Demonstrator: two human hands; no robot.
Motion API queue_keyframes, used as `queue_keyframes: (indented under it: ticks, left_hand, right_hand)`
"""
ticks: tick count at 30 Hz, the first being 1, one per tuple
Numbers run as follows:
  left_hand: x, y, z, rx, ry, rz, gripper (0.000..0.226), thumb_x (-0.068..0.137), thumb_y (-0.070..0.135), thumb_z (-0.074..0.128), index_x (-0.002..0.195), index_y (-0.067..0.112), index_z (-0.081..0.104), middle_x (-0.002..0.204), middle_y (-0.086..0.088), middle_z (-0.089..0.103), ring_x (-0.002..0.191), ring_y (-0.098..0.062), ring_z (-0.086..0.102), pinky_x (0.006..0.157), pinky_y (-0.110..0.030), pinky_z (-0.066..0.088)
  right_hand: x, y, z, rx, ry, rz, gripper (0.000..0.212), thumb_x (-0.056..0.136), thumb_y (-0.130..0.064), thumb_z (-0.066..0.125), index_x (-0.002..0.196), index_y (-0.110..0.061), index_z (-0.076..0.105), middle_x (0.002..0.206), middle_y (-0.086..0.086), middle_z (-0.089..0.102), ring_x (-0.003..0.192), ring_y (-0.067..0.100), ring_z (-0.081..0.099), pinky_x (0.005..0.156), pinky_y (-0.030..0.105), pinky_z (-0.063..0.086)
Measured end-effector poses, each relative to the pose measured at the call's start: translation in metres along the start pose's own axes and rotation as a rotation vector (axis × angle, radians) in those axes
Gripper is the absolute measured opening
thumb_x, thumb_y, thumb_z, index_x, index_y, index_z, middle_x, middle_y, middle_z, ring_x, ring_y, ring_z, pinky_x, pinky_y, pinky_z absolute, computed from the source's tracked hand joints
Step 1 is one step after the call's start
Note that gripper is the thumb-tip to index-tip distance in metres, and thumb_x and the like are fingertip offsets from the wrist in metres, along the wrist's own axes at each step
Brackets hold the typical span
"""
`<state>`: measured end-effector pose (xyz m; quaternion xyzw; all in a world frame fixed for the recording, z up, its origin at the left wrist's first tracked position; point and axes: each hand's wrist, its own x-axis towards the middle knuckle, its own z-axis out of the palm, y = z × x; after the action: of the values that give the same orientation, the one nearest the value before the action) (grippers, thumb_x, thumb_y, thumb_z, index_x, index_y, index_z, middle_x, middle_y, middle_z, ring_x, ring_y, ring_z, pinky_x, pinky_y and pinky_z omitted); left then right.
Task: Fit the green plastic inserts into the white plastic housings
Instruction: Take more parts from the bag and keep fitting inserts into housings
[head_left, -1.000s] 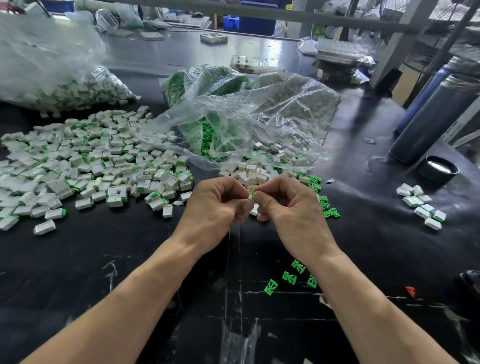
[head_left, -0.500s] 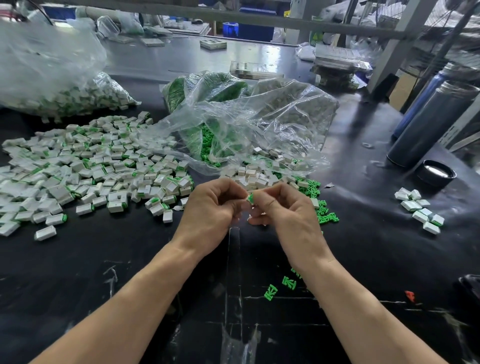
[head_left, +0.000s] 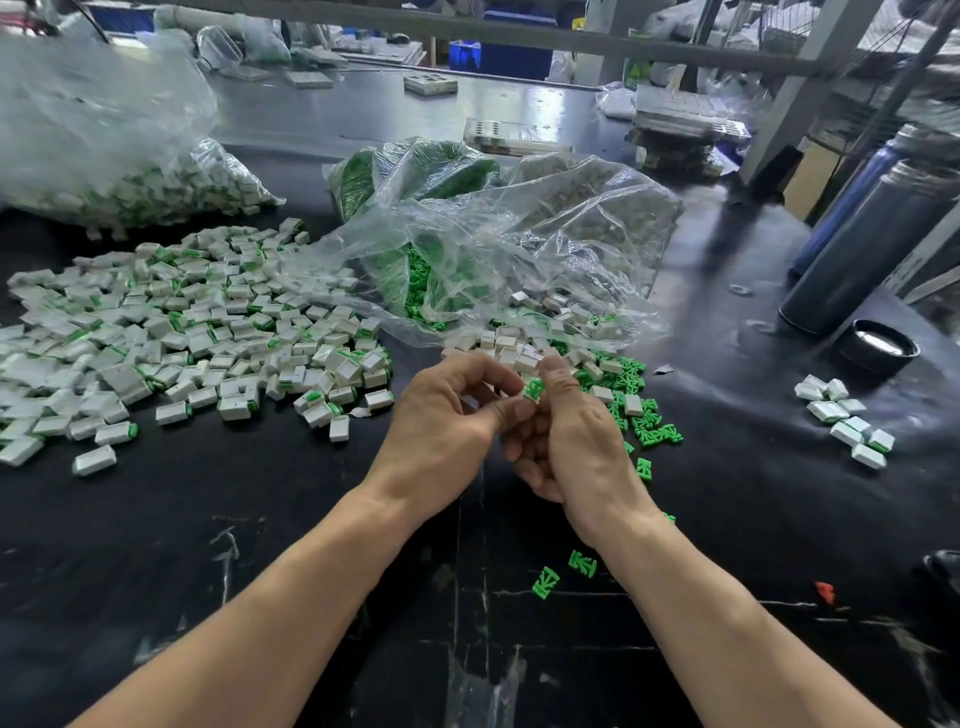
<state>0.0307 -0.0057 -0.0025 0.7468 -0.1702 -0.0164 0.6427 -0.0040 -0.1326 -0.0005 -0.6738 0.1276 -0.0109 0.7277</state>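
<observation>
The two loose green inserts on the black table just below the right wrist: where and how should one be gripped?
Take the nearer insert by its two long edges, coming straight down from above. It lies flat on the table, apart from the other insert, so both edges are free. A fingertip pinch suits it; it looks thin.

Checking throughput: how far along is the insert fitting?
Done: a large pile of fitted housings spreads at left, and a small group lies at right. In hand: the right hand pinches a green insert at the fingertips; the left hand meets it, its housing hidden. Left: loose inserts and empty housings by the open bag. Much remains.
</observation>
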Motion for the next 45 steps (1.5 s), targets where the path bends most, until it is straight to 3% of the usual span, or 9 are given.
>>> queue_keyframes:
  ticks: [10, 14, 17, 25, 28, 30, 35, 40, 45]
  left_hand:
    - [-0.005, -0.001, 0.007, -0.143, -0.076, 0.032, 0.005, 0.093, 0.012, 0.073, 0.096, 0.011, 0.07, 0.07, -0.009, 0.068, 0.063, -0.023, 0.066, 0.07, -0.04, 0.06]
    - [-0.004, -0.002, 0.007, -0.17, -0.067, 0.027, 0.005, 0.093, 0.012, 0.074, 0.095, 0.012, 0.069, 0.067, -0.015, 0.067, 0.058, -0.026, 0.064, 0.066, -0.041, 0.059]
    - [-0.006, -0.001, 0.007, -0.166, -0.068, 0.032, 0.005, 0.093, 0.012, 0.073, 0.097, 0.01, 0.069, 0.07, -0.018, 0.067, 0.055, -0.024, 0.063, 0.061, -0.037, 0.057]
    - [-0.008, 0.0, 0.009, -0.224, -0.067, 0.03, 0.007, 0.095, 0.01, 0.072, 0.099, 0.006, 0.068, 0.075, -0.02, 0.069, 0.058, -0.028, 0.063, 0.059, -0.037, 0.056]
    - [-0.006, -0.001, 0.006, -0.179, -0.029, 0.046, 0.006, 0.093, 0.013, 0.074, 0.096, 0.011, 0.07, 0.081, -0.017, 0.072, 0.069, -0.026, 0.066, 0.069, -0.04, 0.057]
    - [-0.004, -0.004, 0.003, -0.039, 0.008, 0.066, 0.005, 0.092, 0.018, 0.076, 0.091, 0.021, 0.071, 0.082, -0.016, 0.069, 0.069, -0.02, 0.057, 0.067, -0.038, 0.05]
    - [-0.003, -0.009, -0.004, 0.224, 0.017, 0.106, 0.007, 0.093, 0.027, 0.072, 0.092, 0.034, 0.07, 0.072, 0.008, 0.065, 0.058, -0.005, 0.051, 0.056, -0.026, 0.045]
    - [-0.003, -0.007, -0.006, 0.34, 0.006, 0.16, 0.01, 0.093, 0.027, 0.073, 0.094, 0.036, 0.069, 0.077, 0.017, 0.065, 0.057, -0.004, 0.052, 0.056, -0.014, 0.041]
    - [-0.002, -0.005, -0.005, 0.257, -0.018, 0.132, 0.003, 0.092, 0.03, 0.075, 0.093, 0.032, 0.072, 0.079, 0.012, 0.068, 0.065, -0.007, 0.058, 0.062, -0.025, 0.049]
  right_hand:
    - [-0.001, -0.001, 0.0, 0.022, 0.036, -0.019, 0.075, 0.111, -0.053, 0.031, 0.054, -0.025, 0.071, 0.051, 0.006, 0.052, 0.036, 0.013, 0.041, 0.035, 0.018, 0.027]
    - [-0.001, 0.003, -0.004, -0.02, -0.011, 0.02, 0.084, 0.104, -0.071, 0.026, 0.059, -0.013, 0.067, 0.058, 0.01, 0.057, 0.039, 0.016, 0.042, 0.037, 0.019, 0.026]
    - [-0.001, 0.005, -0.005, -0.064, -0.04, 0.034, 0.094, 0.1, -0.077, 0.024, 0.079, 0.004, 0.066, 0.059, 0.007, 0.057, 0.04, 0.014, 0.044, 0.037, 0.02, 0.028]
    - [0.001, 0.007, -0.003, -0.056, 0.0, 0.023, 0.077, 0.102, -0.073, 0.029, 0.065, -0.02, 0.07, 0.054, 0.003, 0.054, 0.038, 0.012, 0.042, 0.037, 0.021, 0.028]
    - [0.003, 0.005, -0.01, -0.232, 0.11, -0.116, 0.081, 0.097, -0.08, 0.029, 0.072, -0.016, 0.072, 0.058, 0.0, 0.062, 0.045, 0.011, 0.051, 0.049, 0.028, 0.037]
    - [0.004, 0.003, -0.016, -0.293, 0.183, -0.264, 0.066, 0.09, -0.082, 0.043, 0.079, -0.024, 0.07, 0.066, -0.005, 0.066, 0.056, 0.009, 0.056, 0.059, 0.033, 0.042]
    - [0.005, 0.002, -0.018, -0.36, 0.109, -0.432, 0.008, 0.09, -0.038, 0.078, 0.092, -0.036, 0.07, 0.084, -0.013, 0.074, 0.076, 0.007, 0.068, 0.071, 0.023, 0.053]
    - [0.006, 0.0, -0.026, -0.388, 0.057, -0.434, 0.012, 0.092, -0.028, 0.079, 0.094, -0.036, 0.07, 0.088, -0.01, 0.074, 0.081, 0.009, 0.069, 0.077, 0.027, 0.057]
    - [0.005, -0.004, -0.029, -0.537, 0.062, -0.542, 0.009, 0.093, -0.023, 0.077, 0.093, -0.031, 0.074, 0.085, -0.011, 0.072, 0.083, 0.007, 0.067, 0.073, 0.016, 0.052]
